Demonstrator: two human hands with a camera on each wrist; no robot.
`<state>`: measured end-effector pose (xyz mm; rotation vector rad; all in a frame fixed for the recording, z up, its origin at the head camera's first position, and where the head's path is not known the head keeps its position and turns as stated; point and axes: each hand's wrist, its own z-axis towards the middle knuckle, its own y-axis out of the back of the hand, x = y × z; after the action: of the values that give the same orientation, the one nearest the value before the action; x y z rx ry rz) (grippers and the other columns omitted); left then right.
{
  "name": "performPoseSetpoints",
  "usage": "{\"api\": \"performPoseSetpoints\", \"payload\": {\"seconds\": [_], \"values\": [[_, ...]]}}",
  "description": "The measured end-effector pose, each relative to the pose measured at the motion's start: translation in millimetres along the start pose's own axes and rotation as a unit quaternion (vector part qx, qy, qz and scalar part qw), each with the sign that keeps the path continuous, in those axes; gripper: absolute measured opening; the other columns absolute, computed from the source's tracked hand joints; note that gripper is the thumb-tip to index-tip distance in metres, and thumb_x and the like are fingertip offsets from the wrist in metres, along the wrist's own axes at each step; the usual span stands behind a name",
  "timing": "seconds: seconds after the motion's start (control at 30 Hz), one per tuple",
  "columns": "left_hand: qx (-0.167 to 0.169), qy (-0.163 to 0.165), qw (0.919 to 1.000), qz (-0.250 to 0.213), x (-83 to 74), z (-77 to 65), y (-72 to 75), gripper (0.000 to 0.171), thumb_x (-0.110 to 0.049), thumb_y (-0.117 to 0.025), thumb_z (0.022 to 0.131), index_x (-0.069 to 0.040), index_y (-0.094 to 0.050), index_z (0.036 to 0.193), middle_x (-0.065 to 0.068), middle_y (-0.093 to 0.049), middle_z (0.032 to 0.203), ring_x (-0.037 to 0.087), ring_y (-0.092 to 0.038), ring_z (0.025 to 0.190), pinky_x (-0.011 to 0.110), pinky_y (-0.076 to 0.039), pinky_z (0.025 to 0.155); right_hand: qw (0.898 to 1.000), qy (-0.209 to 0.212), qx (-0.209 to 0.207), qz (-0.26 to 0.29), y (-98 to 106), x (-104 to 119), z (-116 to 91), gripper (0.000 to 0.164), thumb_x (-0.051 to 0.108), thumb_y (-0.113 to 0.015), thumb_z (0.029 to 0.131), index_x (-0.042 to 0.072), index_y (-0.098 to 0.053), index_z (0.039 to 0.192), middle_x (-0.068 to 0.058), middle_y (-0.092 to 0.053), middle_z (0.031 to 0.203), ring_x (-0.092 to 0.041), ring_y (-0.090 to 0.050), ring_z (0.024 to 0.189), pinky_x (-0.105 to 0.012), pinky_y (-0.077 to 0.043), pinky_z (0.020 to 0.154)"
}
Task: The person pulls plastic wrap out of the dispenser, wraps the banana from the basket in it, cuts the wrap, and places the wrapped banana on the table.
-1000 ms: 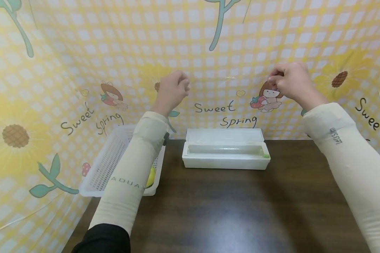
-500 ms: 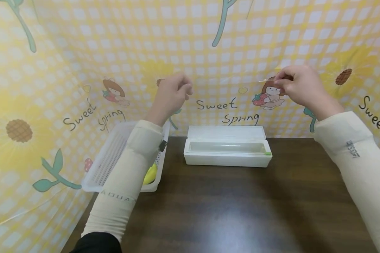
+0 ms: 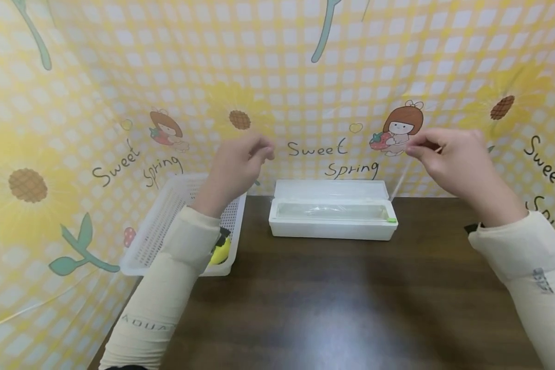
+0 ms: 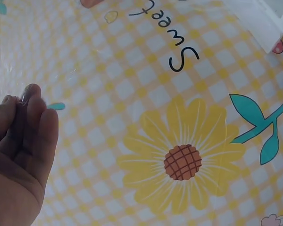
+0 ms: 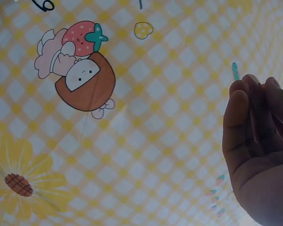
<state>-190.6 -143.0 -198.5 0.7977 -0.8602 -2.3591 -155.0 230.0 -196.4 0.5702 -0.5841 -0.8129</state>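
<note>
A clear plastic wrap film (image 3: 401, 179) spans between the two hands above the box; it shows mainly as glints and a pale edge running down from the right fingers. My left hand (image 3: 237, 167) pinches its left side between thumb and fingers, and glints show by those fingertips in the left wrist view. On the other side, my right hand (image 3: 460, 162) pinches the film's right corner. Below and between them stands a long white wrap dispenser box (image 3: 330, 229), its lid (image 3: 330, 190) tipped back and a green slider (image 3: 391, 220) at its right front edge.
At the left, a white perforated basket (image 3: 236, 234) stands partly behind the left forearm, with a yellow item (image 3: 221, 252) inside. The dark wooden table (image 3: 314, 293) meets a yellow checked backdrop (image 3: 314, 92) behind the box and at the left.
Both hands have come down and nearer, still pinching the film. The right hand has also shifted right. The film's pale edge now slants down toward the box's right end.
</note>
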Motion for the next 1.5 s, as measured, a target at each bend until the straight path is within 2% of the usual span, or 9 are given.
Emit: {"api": "performPoseSetpoints", "payload": {"seconds": [0.17,0.27,0.33,0.5,0.77,0.93,1.1,1.23,1.5], "values": [[-0.015,-0.031,0.9992,0.019,-3.0,-20.5,0.5,0.007,-0.006,-0.066,0.098,-0.002,-0.071,0.099,0.009,-0.072,0.094,0.021,-0.06,0.074,0.037,-0.05,0.072,0.999,0.041,-0.027,-0.004,-0.8,12.0,-27.3,0.011,-0.002,-0.084,0.078,0.005,-0.078,0.085,-0.008,-0.071,0.078,-0.023,-0.062,0.072,-0.017,-0.037,0.059],[-0.031,-0.058,0.9975,0.025,-2.9,-32.2,1.3,0.003,-0.003,-0.069,0.095,-0.002,-0.072,0.095,0.009,-0.07,0.095,0.024,-0.059,0.084,0.038,-0.047,0.077,0.996,0.084,-0.041,0.0,-3.1,18.3,-42.8,0.014,-0.003,-0.085,0.075,0.005,-0.078,0.084,-0.008,-0.07,0.08,-0.023,-0.06,0.079,-0.024,-0.04,0.062],[-0.037,-0.085,0.9954,0.024,-3.4,-38.6,2.2,0.003,0.001,-0.07,0.093,-0.002,-0.071,0.092,0.01,-0.069,0.093,0.026,-0.059,0.086,0.04,-0.046,0.08,0.992,0.115,-0.051,0.011,-5.5,21.2,-51.5,0.007,0.012,-0.081,0.086,0.006,-0.077,0.084,-0.007,-0.071,0.081,-0.022,-0.061,0.079,-0.026,-0.042,0.063],[-0.023,-0.128,0.9914,0.02,-6.0,-58.3,4.6,0.007,0.007,-0.071,0.089,0.0,-0.07,0.092,0.011,-0.07,0.089,0.028,-0.063,0.085,0.041,-0.048,0.082,0.984,0.163,-0.067,0.016,-8.9,28.8,-74.1,0.052,0.048,-0.049,0.105,0.008,-0.077,0.086,-0.002,-0.073,0.081,-0.018,-0.066,0.073,-0.019,-0.046,0.071],[0.029,-0.131,0.991,0.008,-9.3,-98.3,11.6,0.016,0.009,-0.072,0.087,-0.004,-0.068,0.095,0.002,-0.066,0.089,0.015,-0.059,0.082,0.032,-0.049,0.075,0.973,0.215,-0.067,0.042,-19.0,53.0,-110.7,0.045,0.037,-0.048,0.108,0.009,-0.075,0.085,0.004,-0.07,0.08,-0.012,-0.066,0.071,-0.023,-0.052,0.069],[0.07,-0.153,0.9857,-0.014,-11.8,-119.8,11.1,0.02,0.006,-0.072,0.088,-0.009,-0.067,0.1,-0.004,-0.065,0.092,0.009,-0.059,0.081,0.025,-0.05,0.072,0.969,0.234,-0.035,0.063,-19.8,59.5,-136.4,0.044,0.03,-0.043,0.11,0.008,-0.074,0.087,0.005,-0.069,0.084,-0.01,-0.065,0.074,-0.02,-0.052,0.068],[0.092,-0.172,0.9798,-0.044,-13.5,-141.3,4.2,0.004,-0.007,-0.063,0.099,-0.011,-0.065,0.101,-0.005,-0.063,0.091,0.008,-0.058,0.078,0.019,-0.048,0.071,0.966,0.239,0.022,0.097,-25.5,59.6,-160.7,0.041,0.025,-0.039,0.11,0.008,-0.072,0.092,0.006,-0.067,0.088,-0.007,-0.063,0.076,-0.016,-0.051,0.066],[0.121,-0.169,0.9775,-0.038,-14.8,-156.7,-1.7,0.009,-0.004,-0.066,0.095,-0.012,-0.065,0.098,-0.006,-0.061,0.087,0.005,-0.055,0.077,0.017,-0.048,0.071,0.966,0.217,0.076,0.119,-32.2,59.5,-177.6,0.037,0.029,-0.042,0.11,0.013,-0.072,0.095,0.011,-0.065,0.087,-0.001,-0.059,0.075,-0.014,-0.049,0.064],[0.189,-0.15,0.9704,-0.008,-12.2,-192.1,-20.5,0.014,-0.006,-0.073,0.088,-0.017,-0.066,0.094,-0.013,-0.057,0.088,0.002,-0.055,0.077,0.018,-0.048,0.069,0.962,0.222,0.118,0.109,-51.1,58.7,-206.2,0.041,0.028,-0.033,0.111,0.022,-0.063,0.085,0.018,-0.048,0.077,0.003,-0.044,0.067,-0.008,-0.038,0.059]]}}
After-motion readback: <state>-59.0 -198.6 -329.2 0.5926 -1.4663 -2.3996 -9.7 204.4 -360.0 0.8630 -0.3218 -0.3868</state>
